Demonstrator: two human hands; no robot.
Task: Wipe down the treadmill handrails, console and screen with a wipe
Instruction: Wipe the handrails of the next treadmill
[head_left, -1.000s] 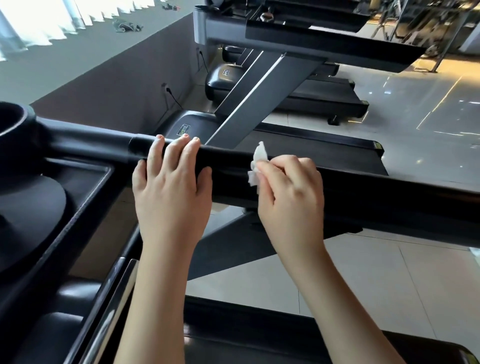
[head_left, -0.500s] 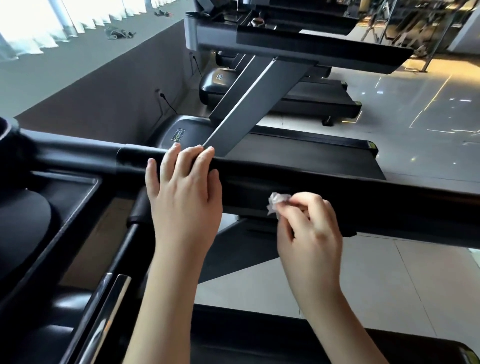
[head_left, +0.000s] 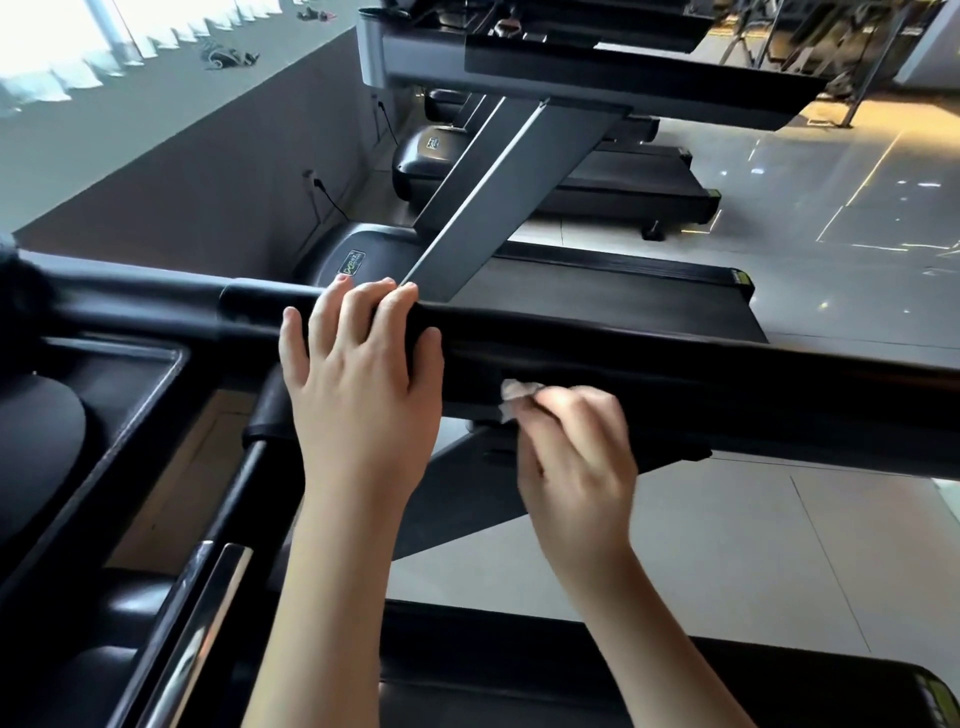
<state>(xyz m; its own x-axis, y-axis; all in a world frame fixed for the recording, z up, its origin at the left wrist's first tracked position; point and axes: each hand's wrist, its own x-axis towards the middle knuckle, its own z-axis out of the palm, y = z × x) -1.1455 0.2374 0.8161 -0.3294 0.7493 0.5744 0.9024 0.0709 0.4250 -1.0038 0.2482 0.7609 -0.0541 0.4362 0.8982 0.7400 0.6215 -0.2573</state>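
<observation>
Left hand (head_left: 358, 364) curled over padded black handrail (head_left: 675, 358); right hand (head_left: 576, 452) pinches crumpled white wipe (head_left: 514, 395) against its underside

Two hands, left hand (head_left: 358, 374) and right hand (head_left: 576, 457); one wipe (head_left: 517, 397); one handrail (head_left: 675, 364).
</observation>
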